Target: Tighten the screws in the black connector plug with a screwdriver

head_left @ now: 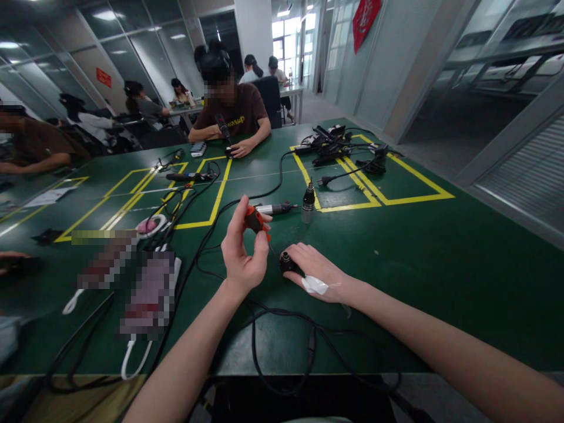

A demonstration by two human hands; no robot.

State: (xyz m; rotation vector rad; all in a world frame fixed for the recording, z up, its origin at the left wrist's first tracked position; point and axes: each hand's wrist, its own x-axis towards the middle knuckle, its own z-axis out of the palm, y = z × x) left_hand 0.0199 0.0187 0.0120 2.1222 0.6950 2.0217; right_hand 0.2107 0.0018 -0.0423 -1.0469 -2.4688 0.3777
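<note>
left hand (241,252): raised off the table, fingers curled, thumb and fingertips pinching a small orange-handled tool (255,221). Closed around it, not fully clenched.
orange-handled tool: held roughly level above the table, a thin dark shaft runs down-right from it toward the right hand. Tip hard to make out.
right hand (315,271): palm down on the green table (418,264), fingers wrapped over a small black cylindrical part (287,262). White bandage or tape (314,285) on the thumb side near the wrist.
black cylindrical part: sits on the table under the right fingers, only its round metal end shows at the left; rest covered by the hand.
black cable (264,329): loops on the table below both hands; whether it joins the black part is hidden by the hand.
beyond the hands: a pen-like rotary handpiece (275,208) lies flat, a second silver-black handpiece (308,204) stands upright just beside it, on the yellow tape line (348,207).
far table: pile of black adapters and plugs (328,144) inside a yellow box.
left side: blurred-out patches (145,294) over items, contents unreadable; white cord (132,358) trails out below.
other people: a person across the table (231,108) holds a tool with both hands; more seated behind.
</note>
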